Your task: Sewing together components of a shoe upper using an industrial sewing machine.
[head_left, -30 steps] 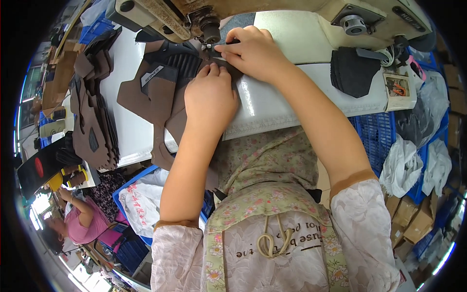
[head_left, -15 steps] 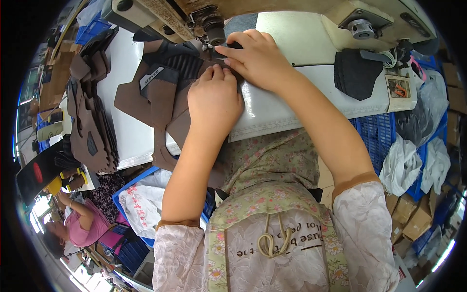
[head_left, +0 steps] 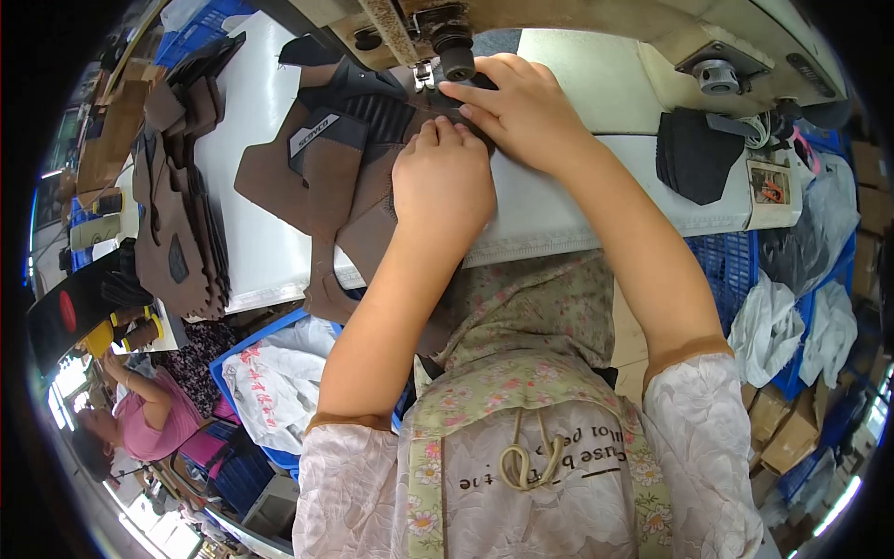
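Observation:
A flat brown shoe upper (head_left: 270, 179) with dark ribbed overlays and a pale label lies on the white sewing table. Part of it runs under the metal presser foot (head_left: 425, 76) of a sewing machine. Just in front of the foot, my left hand (head_left: 443, 186) presses its bent, close-set fingertips onto the upper. To the right of the foot is my right hand (head_left: 531, 112), its thumb and index finger at the upper's edge and the other fingers bent over a dark part. The stitching point is partly hidden by my fingers.
A stack of brown uppers (head_left: 177, 252) hangs over the table's left edge. Black cut pieces (head_left: 694, 158) lie at the right. Blue crates (head_left: 722, 270) with plastic bags stand below. At the left, a person in pink (head_left: 163, 415) works at another machine.
The whole view has shifted slightly to the right, machine and table included. Both my hands stay close to the presser foot, with the upper still beneath them.

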Tool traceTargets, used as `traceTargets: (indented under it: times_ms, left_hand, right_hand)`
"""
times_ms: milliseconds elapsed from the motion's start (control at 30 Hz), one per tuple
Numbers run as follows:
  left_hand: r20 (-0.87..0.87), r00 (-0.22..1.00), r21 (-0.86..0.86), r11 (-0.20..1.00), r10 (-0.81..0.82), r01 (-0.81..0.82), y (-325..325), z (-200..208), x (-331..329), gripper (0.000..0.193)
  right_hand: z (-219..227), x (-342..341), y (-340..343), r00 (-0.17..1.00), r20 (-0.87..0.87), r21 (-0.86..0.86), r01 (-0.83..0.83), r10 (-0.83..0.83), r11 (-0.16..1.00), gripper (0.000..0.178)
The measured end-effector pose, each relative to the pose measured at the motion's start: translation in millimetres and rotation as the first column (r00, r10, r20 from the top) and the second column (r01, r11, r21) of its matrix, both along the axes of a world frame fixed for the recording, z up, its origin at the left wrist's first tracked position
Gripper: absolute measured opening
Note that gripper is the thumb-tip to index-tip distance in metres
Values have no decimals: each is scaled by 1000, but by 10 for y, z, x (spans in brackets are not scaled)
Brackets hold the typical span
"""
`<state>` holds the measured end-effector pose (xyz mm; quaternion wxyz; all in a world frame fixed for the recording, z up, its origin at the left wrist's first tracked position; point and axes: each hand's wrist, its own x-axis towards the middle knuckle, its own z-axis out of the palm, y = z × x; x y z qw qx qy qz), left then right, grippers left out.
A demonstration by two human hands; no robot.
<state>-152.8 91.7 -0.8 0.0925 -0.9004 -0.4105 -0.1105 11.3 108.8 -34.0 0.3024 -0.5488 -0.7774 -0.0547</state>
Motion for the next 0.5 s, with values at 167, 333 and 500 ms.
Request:
traceTargets:
  times_ms: [167, 333, 500]
  left_hand:
    - [19, 1000, 6, 1000, 8, -9, 18, -15, 9, 43]
    - [64, 998, 14, 1000, -10, 9, 65, -26, 23, 39]
    - [66, 998, 21, 1000, -1, -1, 95, -19, 72, 35]
  right_hand:
    - [9, 5, 17, 1000, 23, 11, -8, 8, 1000, 33]
    - [10, -11, 46, 998, 38, 0, 58, -58, 998, 25]
    - [9, 33, 91, 998, 41, -9, 47, -47, 999, 26]
